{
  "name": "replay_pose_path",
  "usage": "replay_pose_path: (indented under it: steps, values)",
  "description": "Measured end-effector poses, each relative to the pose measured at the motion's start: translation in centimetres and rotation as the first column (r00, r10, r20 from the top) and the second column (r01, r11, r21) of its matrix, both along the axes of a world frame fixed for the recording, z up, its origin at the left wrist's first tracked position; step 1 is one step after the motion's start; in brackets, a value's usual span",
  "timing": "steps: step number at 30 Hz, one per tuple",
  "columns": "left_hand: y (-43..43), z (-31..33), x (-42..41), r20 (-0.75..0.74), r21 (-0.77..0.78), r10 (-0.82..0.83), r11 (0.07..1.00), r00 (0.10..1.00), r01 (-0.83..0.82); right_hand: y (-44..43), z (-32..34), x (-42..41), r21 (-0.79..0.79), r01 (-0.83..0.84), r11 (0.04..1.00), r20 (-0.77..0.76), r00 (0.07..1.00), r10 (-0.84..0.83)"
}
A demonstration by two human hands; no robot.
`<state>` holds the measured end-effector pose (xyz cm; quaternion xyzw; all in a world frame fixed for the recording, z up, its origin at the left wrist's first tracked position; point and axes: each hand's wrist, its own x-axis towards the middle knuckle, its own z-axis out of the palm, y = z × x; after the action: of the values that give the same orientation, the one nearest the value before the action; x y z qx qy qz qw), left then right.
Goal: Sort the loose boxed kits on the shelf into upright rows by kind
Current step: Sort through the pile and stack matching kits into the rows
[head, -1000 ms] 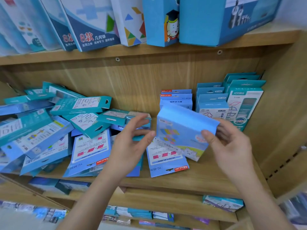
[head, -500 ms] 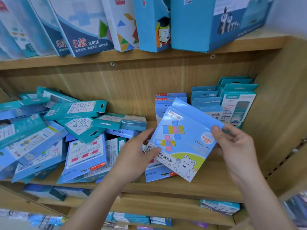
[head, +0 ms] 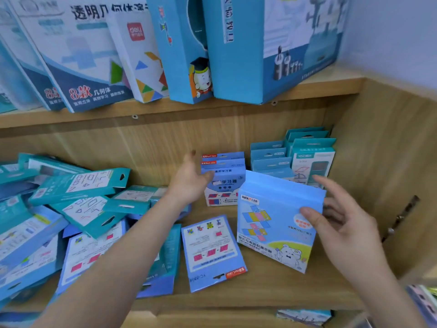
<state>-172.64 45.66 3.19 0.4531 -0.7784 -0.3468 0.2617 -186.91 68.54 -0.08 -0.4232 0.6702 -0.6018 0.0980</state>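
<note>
The pale blue box (head: 272, 223) shows a coloured net of squares and a cartoon bear. It stands upright at the right of the shelf (head: 272, 294), face forward, long axis near vertical and top leaning back. The right hand (head: 343, 228) pinches its right edge, thumb in front and fingers (head: 331, 205) behind. The left hand (head: 189, 183), fingers loosely spread, reaches the upright blue row (head: 224, 185) behind.
</note>
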Motion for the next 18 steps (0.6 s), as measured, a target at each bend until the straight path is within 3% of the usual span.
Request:
replay_pose_path:
  steps: [5, 9, 15, 17, 18]
  values:
    - [-2.9, -2.2, -2.7, -0.032, 0.272, 0.014, 0.962, 0.999, -0.005, 0.4, -0.4, -0.2, 0.061, 0.035, 0.998, -0.003, 0.999, -0.035]
    - [-2.9, -2.8, -3.6, -0.099, 0.318, 0.003, 0.947, 0.995, 0.029, 0.5, -0.2, -0.6, 0.057, 0.036, 0.998, 0.005, 0.999, -0.036]
    - [-3.8, -2.9, -3.1, -0.039, 0.305, -0.118, 0.944, 0.992, 0.124, -0.1, 0.6, -0.9, -0.002, 0.006, 1.0, 0.058, 0.998, -0.006]
    - [-4.1, -2.2, -2.2, 0.074, 0.146, -0.194, 0.972, 0.978, 0.182, -0.8, 1.2, -1.0, -0.05, -0.009, 0.999, 0.11, 0.994, 0.015]
    - [-4.2, -1.7, -1.4, 0.2, 0.042, -0.22, 0.976, 0.955, 0.216, -1.3, 1.7, -1.0, -0.076, -0.017, 0.997, 0.13, 0.991, 0.027]
